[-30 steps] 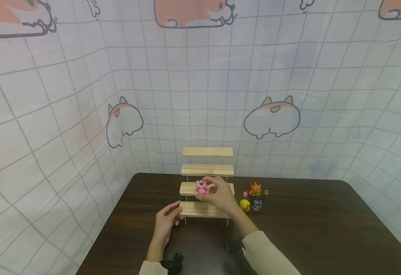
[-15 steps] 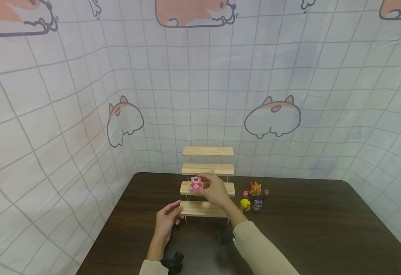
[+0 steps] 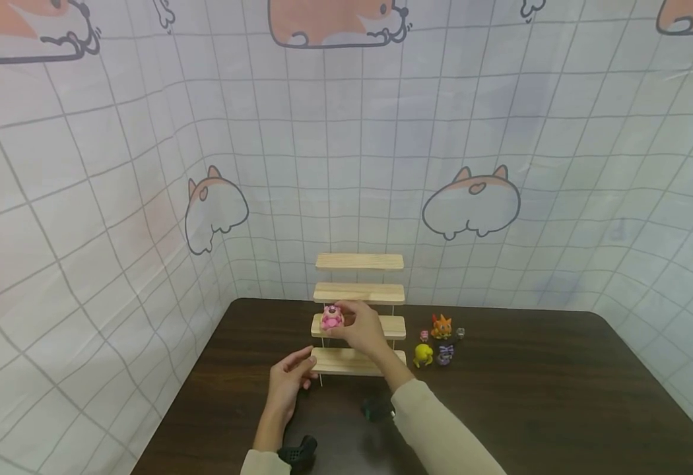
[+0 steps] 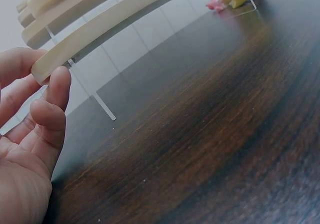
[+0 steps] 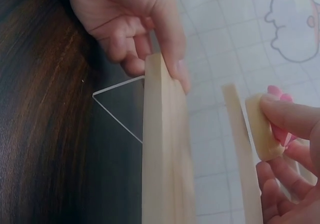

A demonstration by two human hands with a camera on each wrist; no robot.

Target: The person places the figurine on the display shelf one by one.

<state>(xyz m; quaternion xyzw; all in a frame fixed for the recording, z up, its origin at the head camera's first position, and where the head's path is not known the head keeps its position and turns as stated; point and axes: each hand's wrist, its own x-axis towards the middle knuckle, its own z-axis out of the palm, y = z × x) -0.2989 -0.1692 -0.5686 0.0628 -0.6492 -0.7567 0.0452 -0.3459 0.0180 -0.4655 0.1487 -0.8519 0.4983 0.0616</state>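
Note:
A pink bear figurine (image 3: pixel 332 317) is held between the thumb and fingers of my right hand (image 3: pixel 363 328), over the left end of the second-lowest board of a wooden tiered display rack (image 3: pixel 355 359). In the right wrist view the figurine's cream-coloured base (image 5: pixel 262 129) is close to that board (image 5: pixel 241 159); whether they touch, I cannot tell. My left hand (image 3: pixel 287 386) pinches the left end of the lowest board, thumb on one face and fingers on the other, as the left wrist view also shows at the board's end (image 4: pixel 47 68).
Right of the rack stand several small figurines: an orange one (image 3: pixel 441 327), a yellow one (image 3: pixel 423 355), a purple one (image 3: pixel 445 355) and tiny ones beside them. A dark wood table (image 3: pixel 530 389) carries everything. Behind hangs a white grid-patterned cloth (image 3: pixel 334 165).
My right hand has moved left with the bear figurine, from the middle-left of the second-lowest board to its left end. The left hand has stayed at the lowest board.

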